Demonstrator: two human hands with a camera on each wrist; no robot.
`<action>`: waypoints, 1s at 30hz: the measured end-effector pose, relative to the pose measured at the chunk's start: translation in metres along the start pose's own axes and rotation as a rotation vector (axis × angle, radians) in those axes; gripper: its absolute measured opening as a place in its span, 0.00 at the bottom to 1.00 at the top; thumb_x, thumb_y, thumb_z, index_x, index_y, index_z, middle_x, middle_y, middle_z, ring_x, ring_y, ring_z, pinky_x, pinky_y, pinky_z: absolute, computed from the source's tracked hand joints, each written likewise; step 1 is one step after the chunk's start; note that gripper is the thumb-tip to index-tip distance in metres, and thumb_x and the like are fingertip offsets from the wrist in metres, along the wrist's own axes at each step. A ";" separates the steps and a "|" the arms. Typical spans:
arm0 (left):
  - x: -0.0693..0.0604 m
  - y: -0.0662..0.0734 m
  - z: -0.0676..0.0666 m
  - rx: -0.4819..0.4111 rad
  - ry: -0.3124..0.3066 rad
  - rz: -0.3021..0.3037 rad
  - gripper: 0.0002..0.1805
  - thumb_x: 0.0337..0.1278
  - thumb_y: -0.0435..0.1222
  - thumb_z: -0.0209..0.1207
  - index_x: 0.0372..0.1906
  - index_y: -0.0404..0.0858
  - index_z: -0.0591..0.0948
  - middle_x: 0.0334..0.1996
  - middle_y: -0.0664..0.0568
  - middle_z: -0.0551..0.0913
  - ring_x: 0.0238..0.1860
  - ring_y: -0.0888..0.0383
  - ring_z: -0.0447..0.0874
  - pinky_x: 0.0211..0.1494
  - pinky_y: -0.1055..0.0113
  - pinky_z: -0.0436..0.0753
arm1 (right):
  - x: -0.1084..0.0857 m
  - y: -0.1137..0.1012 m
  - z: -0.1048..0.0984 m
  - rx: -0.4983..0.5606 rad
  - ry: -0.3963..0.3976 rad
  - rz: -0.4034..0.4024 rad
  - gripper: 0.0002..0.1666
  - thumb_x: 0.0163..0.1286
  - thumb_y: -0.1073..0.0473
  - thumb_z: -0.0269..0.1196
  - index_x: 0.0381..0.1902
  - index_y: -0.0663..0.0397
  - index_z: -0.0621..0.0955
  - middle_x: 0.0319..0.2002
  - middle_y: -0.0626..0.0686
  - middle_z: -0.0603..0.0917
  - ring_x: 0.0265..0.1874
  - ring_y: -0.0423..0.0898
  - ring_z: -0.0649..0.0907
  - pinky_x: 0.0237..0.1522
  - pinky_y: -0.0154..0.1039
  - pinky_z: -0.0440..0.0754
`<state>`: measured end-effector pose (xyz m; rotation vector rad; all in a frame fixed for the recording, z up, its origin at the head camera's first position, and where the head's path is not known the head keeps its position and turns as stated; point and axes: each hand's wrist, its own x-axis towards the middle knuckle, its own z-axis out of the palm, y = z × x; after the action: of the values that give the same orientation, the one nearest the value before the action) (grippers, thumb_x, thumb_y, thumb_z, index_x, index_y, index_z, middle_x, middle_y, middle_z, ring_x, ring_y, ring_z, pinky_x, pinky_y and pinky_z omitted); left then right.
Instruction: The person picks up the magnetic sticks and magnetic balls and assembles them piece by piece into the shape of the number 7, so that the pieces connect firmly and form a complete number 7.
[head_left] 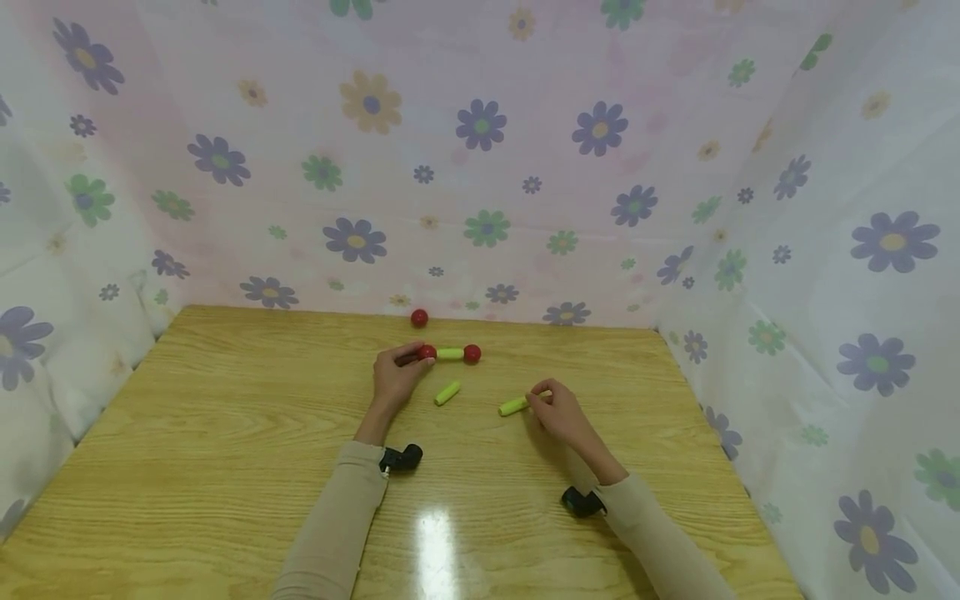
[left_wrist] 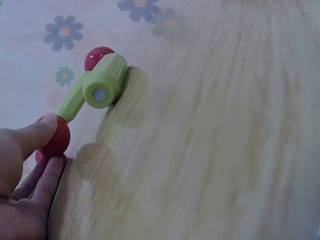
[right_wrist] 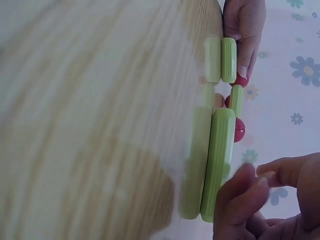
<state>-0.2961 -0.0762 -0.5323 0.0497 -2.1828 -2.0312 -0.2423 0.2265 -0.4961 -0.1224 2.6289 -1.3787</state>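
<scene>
My left hand (head_left: 393, 382) pinches a red ball (left_wrist: 59, 139) between thumb and fingers. That ball sits at one end of a light green rod (head_left: 450, 354), with a second red ball (head_left: 472, 354) at its other end. Just in front lies a loose green rod (head_left: 447, 393); its end bears a round silvery disc (left_wrist: 98, 94) in the left wrist view. Another green rod (head_left: 513, 407) lies on the table under my right hand (head_left: 558, 414). The fingertips (right_wrist: 262, 187) of that hand are loosely bent beside this rod, with nothing visible between them.
A single red ball (head_left: 419, 317) rests near the back edge of the wooden table (head_left: 225, 433). Flower-printed cloth (head_left: 480, 183) hangs behind the table and at both sides. Each wrist wears a small black camera (head_left: 402, 457).
</scene>
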 end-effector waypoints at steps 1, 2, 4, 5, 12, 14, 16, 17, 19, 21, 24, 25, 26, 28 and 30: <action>0.000 0.000 0.000 0.001 0.001 0.000 0.21 0.59 0.32 0.71 0.57 0.34 0.85 0.54 0.37 0.85 0.55 0.45 0.84 0.54 0.63 0.84 | 0.000 0.001 0.000 -0.010 -0.001 0.006 0.15 0.80 0.57 0.55 0.54 0.64 0.76 0.17 0.51 0.77 0.13 0.42 0.71 0.17 0.34 0.67; -0.001 0.000 0.000 -0.001 0.001 0.000 0.21 0.59 0.32 0.71 0.57 0.34 0.85 0.54 0.37 0.85 0.55 0.45 0.84 0.54 0.63 0.84 | 0.000 0.001 0.000 -0.017 -0.003 0.013 0.15 0.80 0.57 0.55 0.53 0.64 0.76 0.18 0.51 0.78 0.14 0.42 0.72 0.17 0.34 0.68; -0.001 0.000 0.000 -0.001 0.002 -0.001 0.20 0.59 0.32 0.71 0.57 0.34 0.85 0.54 0.37 0.85 0.55 0.45 0.84 0.54 0.62 0.85 | 0.000 0.002 -0.001 -0.034 -0.003 0.021 0.14 0.79 0.57 0.56 0.52 0.64 0.77 0.22 0.52 0.81 0.16 0.42 0.76 0.19 0.35 0.71; -0.001 0.000 0.000 -0.001 0.003 -0.002 0.20 0.59 0.32 0.71 0.57 0.34 0.86 0.54 0.37 0.85 0.55 0.45 0.84 0.55 0.62 0.85 | 0.001 0.002 -0.002 -0.040 0.000 0.023 0.14 0.79 0.57 0.56 0.51 0.64 0.78 0.23 0.53 0.82 0.17 0.43 0.77 0.19 0.35 0.72; 0.000 0.000 0.001 0.007 0.007 -0.004 0.21 0.59 0.33 0.71 0.57 0.34 0.85 0.54 0.37 0.85 0.55 0.45 0.84 0.57 0.57 0.84 | 0.010 0.005 -0.003 -0.097 0.030 0.031 0.15 0.78 0.56 0.58 0.49 0.64 0.80 0.27 0.55 0.84 0.20 0.44 0.81 0.22 0.37 0.76; 0.000 0.000 0.000 0.005 0.008 -0.004 0.21 0.59 0.33 0.72 0.57 0.35 0.85 0.54 0.38 0.85 0.54 0.46 0.84 0.57 0.57 0.84 | 0.013 0.006 -0.003 -0.119 0.040 0.032 0.14 0.78 0.55 0.58 0.47 0.63 0.80 0.25 0.55 0.84 0.19 0.44 0.81 0.22 0.36 0.76; 0.001 -0.001 0.000 -0.001 0.006 -0.002 0.21 0.59 0.33 0.71 0.57 0.34 0.85 0.53 0.38 0.85 0.54 0.46 0.85 0.57 0.57 0.84 | 0.016 0.005 -0.002 -0.133 0.042 0.041 0.14 0.77 0.54 0.60 0.44 0.62 0.80 0.23 0.54 0.83 0.19 0.44 0.80 0.23 0.36 0.76; 0.001 -0.001 0.000 0.000 0.005 -0.002 0.21 0.59 0.33 0.71 0.57 0.35 0.85 0.53 0.38 0.86 0.54 0.46 0.85 0.57 0.58 0.84 | 0.017 0.005 -0.002 -0.140 0.043 0.042 0.15 0.77 0.53 0.60 0.43 0.62 0.81 0.23 0.54 0.83 0.19 0.44 0.80 0.23 0.36 0.76; 0.001 -0.001 0.000 0.000 0.004 0.005 0.21 0.59 0.33 0.71 0.57 0.34 0.85 0.54 0.37 0.85 0.55 0.46 0.85 0.57 0.58 0.84 | 0.019 0.003 -0.002 -0.155 0.038 0.050 0.16 0.76 0.51 0.62 0.39 0.61 0.82 0.21 0.53 0.83 0.18 0.45 0.80 0.24 0.37 0.76; 0.001 -0.001 0.000 0.002 0.004 0.010 0.21 0.59 0.32 0.71 0.57 0.34 0.85 0.54 0.37 0.85 0.55 0.45 0.85 0.56 0.58 0.85 | 0.019 0.002 -0.002 -0.171 0.030 0.062 0.17 0.75 0.49 0.63 0.37 0.60 0.83 0.21 0.53 0.83 0.18 0.45 0.79 0.25 0.37 0.77; 0.000 -0.001 0.001 0.000 0.006 0.011 0.21 0.58 0.32 0.72 0.57 0.34 0.85 0.54 0.37 0.85 0.54 0.45 0.85 0.56 0.58 0.85 | 0.020 0.000 -0.002 -0.189 0.017 0.078 0.19 0.74 0.46 0.64 0.37 0.58 0.84 0.23 0.52 0.83 0.19 0.45 0.79 0.26 0.38 0.77; 0.000 -0.001 0.001 -0.001 0.006 0.007 0.21 0.59 0.33 0.72 0.57 0.34 0.85 0.53 0.37 0.85 0.54 0.45 0.85 0.56 0.59 0.85 | 0.020 0.000 -0.002 -0.194 0.013 0.082 0.20 0.73 0.45 0.64 0.38 0.58 0.85 0.25 0.52 0.84 0.20 0.45 0.79 0.26 0.38 0.77; 0.000 -0.001 0.001 0.000 0.006 0.006 0.21 0.59 0.33 0.72 0.57 0.34 0.85 0.54 0.37 0.85 0.54 0.45 0.85 0.56 0.60 0.85 | 0.021 0.000 -0.002 -0.199 0.010 0.086 0.21 0.73 0.44 0.64 0.39 0.58 0.85 0.26 0.53 0.84 0.20 0.45 0.79 0.27 0.38 0.77; 0.000 -0.001 0.001 0.002 0.004 0.007 0.21 0.59 0.33 0.72 0.58 0.34 0.85 0.54 0.37 0.85 0.55 0.45 0.85 0.56 0.61 0.85 | 0.021 -0.001 -0.001 -0.199 0.007 0.090 0.21 0.72 0.44 0.65 0.40 0.59 0.85 0.29 0.53 0.84 0.21 0.44 0.79 0.27 0.37 0.78; 0.000 -0.001 0.001 0.005 0.005 0.010 0.21 0.59 0.33 0.71 0.58 0.34 0.85 0.54 0.37 0.85 0.55 0.45 0.85 0.55 0.60 0.85 | 0.021 -0.001 0.000 -0.202 0.007 0.084 0.21 0.72 0.45 0.65 0.40 0.60 0.85 0.32 0.54 0.85 0.21 0.44 0.79 0.26 0.37 0.78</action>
<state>-0.2959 -0.0753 -0.5330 0.0444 -2.1813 -2.0181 -0.2631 0.2228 -0.4971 -0.0315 2.7393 -1.0878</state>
